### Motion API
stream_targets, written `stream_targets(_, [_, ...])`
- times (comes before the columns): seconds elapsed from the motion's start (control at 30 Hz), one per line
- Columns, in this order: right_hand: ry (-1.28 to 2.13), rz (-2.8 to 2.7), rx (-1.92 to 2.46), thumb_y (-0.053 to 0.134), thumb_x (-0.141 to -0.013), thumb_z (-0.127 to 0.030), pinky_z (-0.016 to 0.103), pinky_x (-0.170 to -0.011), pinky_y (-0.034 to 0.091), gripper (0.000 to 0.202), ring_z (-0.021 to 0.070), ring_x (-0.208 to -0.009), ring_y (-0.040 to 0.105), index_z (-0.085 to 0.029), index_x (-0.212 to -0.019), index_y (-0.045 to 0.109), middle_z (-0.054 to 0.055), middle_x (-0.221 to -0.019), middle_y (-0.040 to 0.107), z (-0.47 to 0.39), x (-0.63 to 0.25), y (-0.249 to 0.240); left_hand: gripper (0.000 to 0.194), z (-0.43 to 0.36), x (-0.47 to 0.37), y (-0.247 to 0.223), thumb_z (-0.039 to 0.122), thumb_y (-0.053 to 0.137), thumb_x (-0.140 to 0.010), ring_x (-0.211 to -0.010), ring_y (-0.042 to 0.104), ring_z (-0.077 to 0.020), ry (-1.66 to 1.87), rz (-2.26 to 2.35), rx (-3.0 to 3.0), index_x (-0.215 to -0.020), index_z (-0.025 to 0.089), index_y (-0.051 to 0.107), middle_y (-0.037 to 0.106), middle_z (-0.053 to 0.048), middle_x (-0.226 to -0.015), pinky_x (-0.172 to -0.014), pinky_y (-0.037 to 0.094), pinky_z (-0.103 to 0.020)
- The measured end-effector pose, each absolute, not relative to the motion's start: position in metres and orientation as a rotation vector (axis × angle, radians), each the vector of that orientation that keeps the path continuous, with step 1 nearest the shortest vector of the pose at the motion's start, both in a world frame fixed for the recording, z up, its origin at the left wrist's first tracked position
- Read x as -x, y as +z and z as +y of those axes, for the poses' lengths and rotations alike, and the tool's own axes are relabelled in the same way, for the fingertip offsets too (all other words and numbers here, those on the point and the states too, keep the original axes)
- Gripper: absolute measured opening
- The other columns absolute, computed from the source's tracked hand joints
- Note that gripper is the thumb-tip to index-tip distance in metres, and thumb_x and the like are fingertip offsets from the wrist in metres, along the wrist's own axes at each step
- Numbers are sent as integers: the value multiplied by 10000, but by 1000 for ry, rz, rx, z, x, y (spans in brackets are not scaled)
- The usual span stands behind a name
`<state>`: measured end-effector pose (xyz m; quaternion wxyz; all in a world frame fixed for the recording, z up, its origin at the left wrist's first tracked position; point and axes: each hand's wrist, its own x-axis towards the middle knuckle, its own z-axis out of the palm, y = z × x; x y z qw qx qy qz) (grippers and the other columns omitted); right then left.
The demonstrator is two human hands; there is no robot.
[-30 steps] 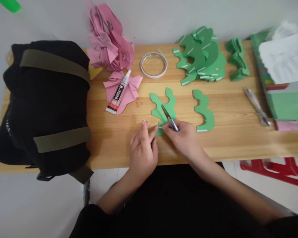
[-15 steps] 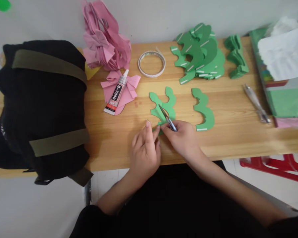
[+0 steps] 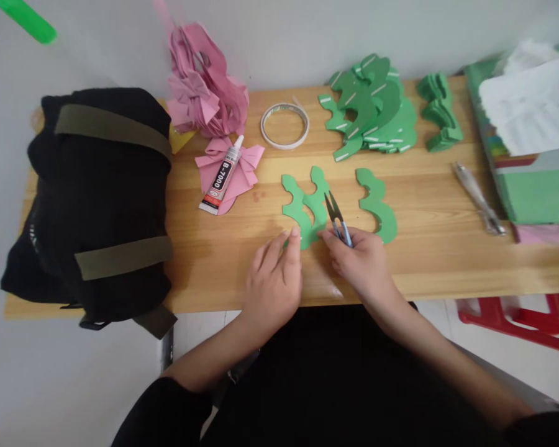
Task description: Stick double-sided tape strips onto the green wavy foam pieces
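Observation:
My right hand (image 3: 361,259) holds a pair of thread snips (image 3: 339,218), black blades apart and pointing away from me, light blue handles in the fingers. Two scalloped green paper cutouts (image 3: 302,214) lie overlapped just in front of my hands. My left hand (image 3: 274,273) rests at their lower left end with fingers stretched out and fingertips touching or close to the edge. To the right of the snips lies a third green cutout (image 3: 377,202), its lower end close to my right hand.
A roll of double-sided tape (image 3: 285,126), a B-7000 glue tube (image 3: 221,177) on folded pink paper (image 3: 250,158), and a green cutout pile (image 3: 372,105) sit farther back. A black bag (image 3: 107,198) occupies the left; a pen-like tool (image 3: 479,198) lies right. A red stool (image 3: 517,320) stands below.
My right hand has moved right, away from my left hand, and the snips' blades have spread apart. My left fingers have straightened beside the overlapped cutouts. The whole view has shifted slightly.

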<state>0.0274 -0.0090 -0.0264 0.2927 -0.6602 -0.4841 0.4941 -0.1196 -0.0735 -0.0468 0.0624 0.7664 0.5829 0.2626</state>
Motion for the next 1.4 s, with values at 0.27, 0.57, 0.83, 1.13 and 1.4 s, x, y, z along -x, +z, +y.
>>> stream_targets(0.27, [1662, -999, 1494, 682, -755, -490, 234, -377, 219, 309, 62, -372, 276, -189, -719, 626, -99, -449, 341, -10, -24, -9, 467, -65, 130, -21, 233, 583, -894, -964, 683, -200, 1060, 1156, -1116, -1358, 218, 524, 737, -60, -976, -928, 517, -390])
stream_targets(0.57, [1760, -920, 1466, 812, -633, -432, 218, -361, 189, 315, 41, -369, 254, -191, -664, 610, -108, -439, 350, -7, -29, -2, 362, -64, 126, -21, 182, 664, -842, -814, 654, -137, 1085, 933, -741, -1192, 273, 686, 716, 3, -809, -828, 504, -288])
stream_targets(0.83, [1801, -881, 1525, 787, -632, -415, 227, -364, 154, 282, 48, -366, 248, -189, -688, 628, -110, -413, 351, -7, -30, -8, 376, -64, 127, -24, 169, 670, -849, -797, 655, -104, 1086, 908, -742, -1212, 266, 674, 722, 15, -814, -804, 511, -238])
stream_targets(1.13, [1574, -1141, 1708, 678, -742, -407, 242, -421, 241, 250, 75, -430, 305, -192, -647, 592, -85, -466, 381, -11, -30, -15, 351, -70, 128, -29, 133, 545, -898, -1027, 663, -228, 1008, 1652, -1935, -1244, 140, 609, 725, -124, -1097, -908, 522, -401])
stream_targets(1.4, [1373, -1460, 1854, 603, -755, -342, 269, -505, 334, 218, 115, -490, 446, -176, -614, 617, -23, -513, 540, -2, -26, -18, 431, -69, 121, -43, 360, 514, -957, -1256, 574, -314, 641, 1714, -2440, -1243, 46, 588, 663, -176, -1302, -1002, 422, -431])
